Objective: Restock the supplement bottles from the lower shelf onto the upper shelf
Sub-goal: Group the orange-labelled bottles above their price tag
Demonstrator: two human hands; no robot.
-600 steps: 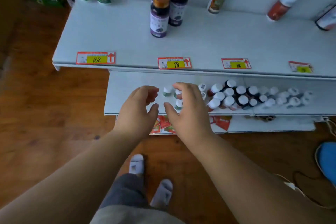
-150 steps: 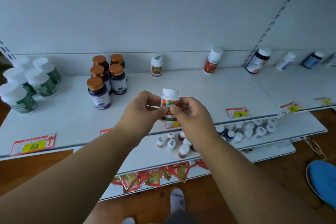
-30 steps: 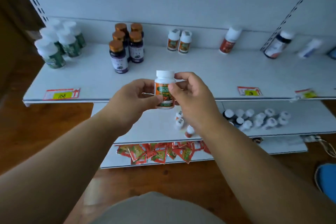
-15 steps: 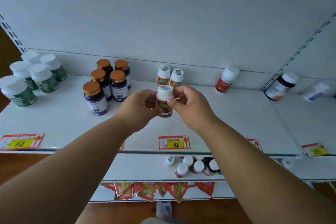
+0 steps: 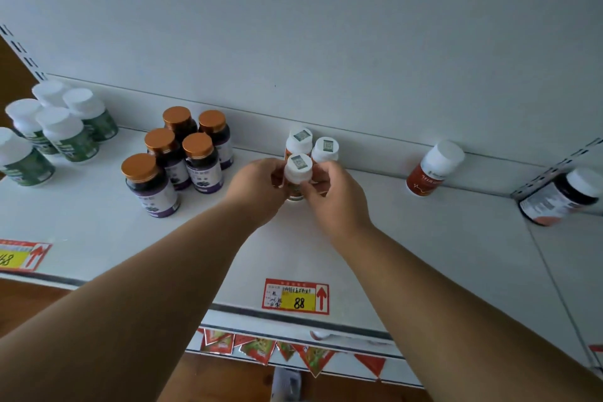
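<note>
A small white-capped supplement bottle [image 5: 297, 170] with an orange label stands at the back of the upper shelf [image 5: 293, 245], its base at the shelf surface. My left hand [image 5: 257, 188] grips its left side and my right hand [image 5: 336, 196] grips its right side. Directly behind it stand two matching bottles [image 5: 299, 139] [image 5: 325, 148] against the back panel. The lower shelf is mostly hidden below the upper shelf's front edge; only one white cap [image 5: 321, 334] shows there.
Several purple bottles with copper caps [image 5: 182, 160] stand to the left, with green-labelled white bottles [image 5: 55, 134] further left. A red-labelled bottle [image 5: 435, 168] and a dark bottle [image 5: 561, 196] stand at the right. A price tag marked 88 [image 5: 295, 296] lies near the shelf front.
Both hands have carried the bottle forward and down, from above the shelf front to the back of the upper shelf, right in front of the two matching bottles.
</note>
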